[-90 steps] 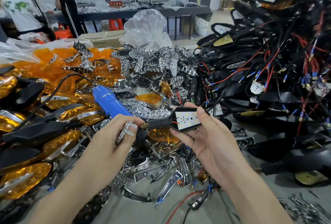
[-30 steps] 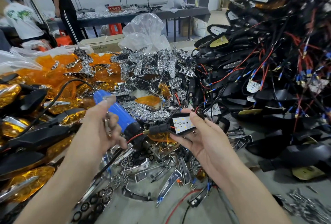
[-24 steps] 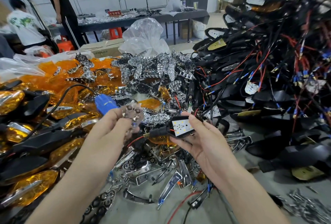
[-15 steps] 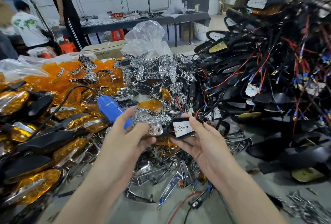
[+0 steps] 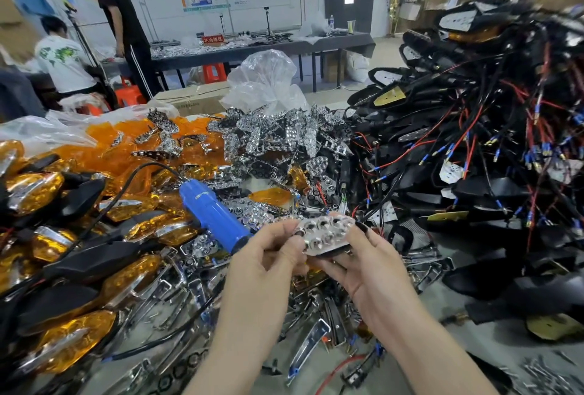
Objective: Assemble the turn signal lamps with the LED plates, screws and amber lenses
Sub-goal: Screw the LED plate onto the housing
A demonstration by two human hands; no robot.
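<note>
Reflector plate (image 5: 325, 233) covers lamp housing (image 5: 335, 252); blue screwdriver (image 5: 215, 217) lies beside.

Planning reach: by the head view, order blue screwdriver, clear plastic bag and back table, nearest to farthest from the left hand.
1. blue screwdriver, just left of the left hand.
2. clear plastic bag, mid-distance, centre.
3. back table, far behind.

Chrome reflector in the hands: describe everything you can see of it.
The chrome reflector is a shiny, mirror-finished piece, probably plated plastic, tapered in outline, with two rows of round cups. It lies face up, slightly tilted, on a black lamp housing of which only an edge shows beneath. The left hand pinches its left end; the right hand holds the housing from below.
</note>
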